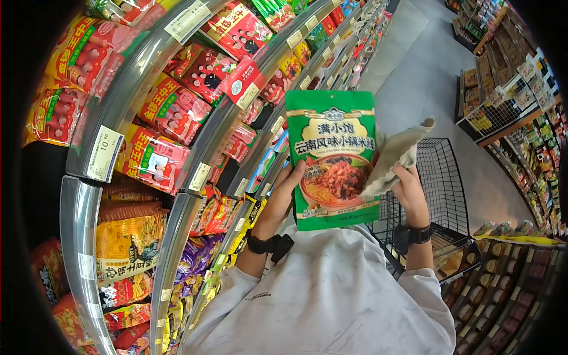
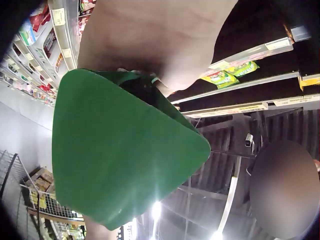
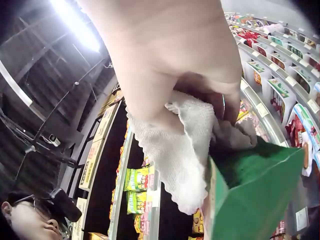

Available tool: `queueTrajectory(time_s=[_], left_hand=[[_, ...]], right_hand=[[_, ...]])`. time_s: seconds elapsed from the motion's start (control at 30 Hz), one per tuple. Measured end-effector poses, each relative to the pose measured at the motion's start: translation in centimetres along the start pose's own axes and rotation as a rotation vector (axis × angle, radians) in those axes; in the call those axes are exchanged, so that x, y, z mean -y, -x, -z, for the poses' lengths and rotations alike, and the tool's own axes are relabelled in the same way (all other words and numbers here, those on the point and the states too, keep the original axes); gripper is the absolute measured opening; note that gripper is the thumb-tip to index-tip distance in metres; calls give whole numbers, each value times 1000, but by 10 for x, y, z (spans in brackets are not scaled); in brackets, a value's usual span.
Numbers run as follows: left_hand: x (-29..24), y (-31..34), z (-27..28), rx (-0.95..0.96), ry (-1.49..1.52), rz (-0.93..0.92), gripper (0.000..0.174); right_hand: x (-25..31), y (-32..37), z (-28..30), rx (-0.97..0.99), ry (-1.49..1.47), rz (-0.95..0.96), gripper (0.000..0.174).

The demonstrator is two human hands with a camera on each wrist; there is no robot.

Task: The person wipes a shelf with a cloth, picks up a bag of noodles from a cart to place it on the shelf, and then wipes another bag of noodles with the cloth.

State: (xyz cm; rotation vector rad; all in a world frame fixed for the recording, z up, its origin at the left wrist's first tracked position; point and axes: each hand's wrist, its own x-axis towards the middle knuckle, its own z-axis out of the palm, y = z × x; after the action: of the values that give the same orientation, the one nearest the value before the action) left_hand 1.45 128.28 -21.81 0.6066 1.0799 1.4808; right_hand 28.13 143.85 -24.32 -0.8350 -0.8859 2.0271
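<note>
A green pouch of rice noodles (image 1: 335,127), with a bowl of noodles pictured on its front, stands upright before the chest in the head view. My left hand (image 1: 289,182) grips its left edge, thumb on the front. In the left wrist view the pouch's plain green underside (image 2: 115,150) hides the fingers. A pale cloth (image 1: 397,155) with a scalloped edge is pinched in my right hand (image 1: 409,188), and overlaps the pouch's right side. The right wrist view shows the cloth (image 3: 175,145) bunched under the fingers, hanging beside the green pouch (image 3: 260,195).
Shelves of packaged food (image 1: 171,106) with price tags (image 1: 106,154) run along the left. A black wire shopping cart (image 1: 441,195) stands at the right, close behind the right forearm. Beyond it, grey floor (image 1: 408,65) leads between more racks (image 1: 503,77).
</note>
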Motion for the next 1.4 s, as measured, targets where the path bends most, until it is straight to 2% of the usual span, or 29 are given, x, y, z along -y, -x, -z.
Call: queueTrajectory(time_s=[0.07, 0.17, 0.2, 0.33, 0.4, 0.5, 0.57, 0.6, 0.7, 0.77, 0.8, 0.83, 0.9, 0.97, 1.03, 1.1, 1.13, 1.17, 1.2, 1.23, 1.27, 1.33, 1.37, 1.4], left_hand=[[-1, -3, -2, -18, 119, 3, 52], [-5, -4, -6, -11, 193, 47, 51], [-4, -4, -10, -44, 175, 40, 51], [4, -4, -8, 22, 94, 31, 52], [12, -3, -5, -37, 29, 25, 55], [4, 3, -18, -28, 3, 39, 57], [1, 6, -21, -41, -27, 37, 58], [1, 6, -20, -29, -128, 22, 57], [-4, 7, -23, 7, -270, -6, 53], [-4, 7, -26, 27, -337, 18, 51], [-3, 6, -30, 12, -329, -48, 50], [-4, 4, -30, 12, -329, -54, 50], [-2, 1, -28, -74, -364, -27, 49], [4, -2, -19, -85, -327, -10, 52], [7, -7, -14, -76, -256, -44, 50], [4, -5, -14, -73, -250, -54, 50], [2, -3, -17, -67, -244, -54, 51], [1, -1, -18, -59, -237, -53, 51], [5, 0, -15, -99, -145, 25, 51], [5, 1, -16, -94, -142, 25, 51], [3, 2, -18, -71, 6, 18, 51], [3, 0, -15, -39, 198, 10, 51], [0, -2, -15, -38, 199, 2, 51], [-3, -2, -16, -52, 191, 39, 51]], right_hand=[[10, 9, -11, 5, 124, -63, 55], [20, 15, -23, 13, 123, -66, 57], [19, 14, -20, 43, 100, -40, 53], [28, 4, -30, 54, 87, 41, 48], [29, -1, -28, 33, 41, 45, 47], [27, -12, -24, 7, -18, 70, 45], [28, -16, -30, -23, -83, 154, 45], [26, -18, -28, -18, -82, 155, 45], [18, -26, -20, -49, 81, 184, 45], [17, -24, -30, 254, 946, 577, 50], [15, -24, -38, 329, 955, 697, 58], [18, -12, -55, 346, 950, 699, 69], [10, 2, -68, 472, 1140, 704, 78], [6, 9, -73, 646, 1178, 689, 82], [7, 12, -75, 650, 1233, 681, 86], [-1, 5, -64, 417, 1152, 642, 84], [-1, -1, -56, 327, 1098, 691, 73], [-2, -9, -42, 324, 1100, 691, 73], [-6, -20, -24, 237, 793, 340, 64], [-12, -28, -3, 148, 475, 0, 58], [-29, -33, 27, 146, 479, 4, 58], [-63, -34, 78, 166, 181, -14, 54], [-59, -27, 79, 171, 184, -10, 54], [-54, -18, 82, 249, 834, 225, 54]])
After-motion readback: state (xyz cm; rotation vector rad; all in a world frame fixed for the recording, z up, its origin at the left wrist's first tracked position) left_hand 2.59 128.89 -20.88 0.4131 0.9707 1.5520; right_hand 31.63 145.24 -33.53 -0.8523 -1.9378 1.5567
